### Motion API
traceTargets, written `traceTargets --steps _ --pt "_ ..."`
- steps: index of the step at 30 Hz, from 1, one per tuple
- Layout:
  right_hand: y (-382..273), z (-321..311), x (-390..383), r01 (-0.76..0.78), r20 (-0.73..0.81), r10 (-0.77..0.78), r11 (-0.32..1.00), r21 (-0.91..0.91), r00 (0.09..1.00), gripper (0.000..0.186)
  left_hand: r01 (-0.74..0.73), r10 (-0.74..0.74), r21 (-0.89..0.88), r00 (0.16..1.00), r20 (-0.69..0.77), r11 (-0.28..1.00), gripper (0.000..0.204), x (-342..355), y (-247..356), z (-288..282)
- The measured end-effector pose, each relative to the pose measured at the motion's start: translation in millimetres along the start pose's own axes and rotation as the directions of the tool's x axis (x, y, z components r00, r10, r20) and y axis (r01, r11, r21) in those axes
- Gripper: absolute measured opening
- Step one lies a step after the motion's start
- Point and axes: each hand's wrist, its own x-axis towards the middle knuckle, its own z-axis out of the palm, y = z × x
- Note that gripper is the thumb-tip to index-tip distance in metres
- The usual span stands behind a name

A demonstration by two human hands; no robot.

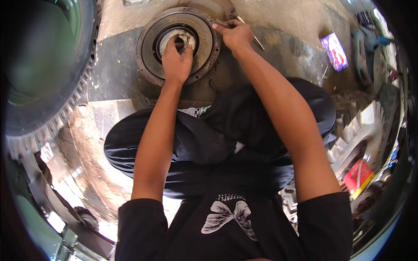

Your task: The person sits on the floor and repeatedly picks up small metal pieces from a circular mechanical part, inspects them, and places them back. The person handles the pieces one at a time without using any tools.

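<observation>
A round, rusty-rimmed metal disc (148, 71), like a wheel drum or clutch plate, lies flat on the ground in front of my crossed legs. Over its centre is my left hand (176, 65), with the fingers curled into the dark hole of a whitish ring-shaped piece (188, 40) and the thumb against its side. My right hand (237, 37) is at the disc's right rim, thumb on the edge and the other fingers bent, their tips partly hidden. Just beyond it lies a thin tool with a pale handle (258, 42).
A large treaded tyre (37, 115) fills the left side. At the right lie a purple packet (335, 52), a blue-grey tool (363, 56), a toothed metal gear (359, 130) and a red-and-yellow container (358, 176). Dark sheeting (115, 56) covers part of the ground.
</observation>
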Motion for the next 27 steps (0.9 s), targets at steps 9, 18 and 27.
traceTargets --steps 9,18,27 --pt "-13.7 8.7 8.6 0.072 -0.032 -0.075 0.995 -0.07 0.997 0.059 -0.055 0.06 0.082 0.997 -0.053 0.995 0.055 -5.0 12.6 -1.2" --pt "-20.7 4.7 6.8 -0.054 0.053 0.053 0.998 0.017 0.997 0.053 -0.02 0.019 -0.018 0.998 -0.067 1.0 0.048 -4.9 5.8 -3.9" --pt "-9.0 9.2 -7.6 0.032 -0.089 -0.037 0.998 -0.053 0.995 0.057 -0.107 0.11 0.034 0.991 -0.078 0.994 0.045 -4.3 5.5 0.7"
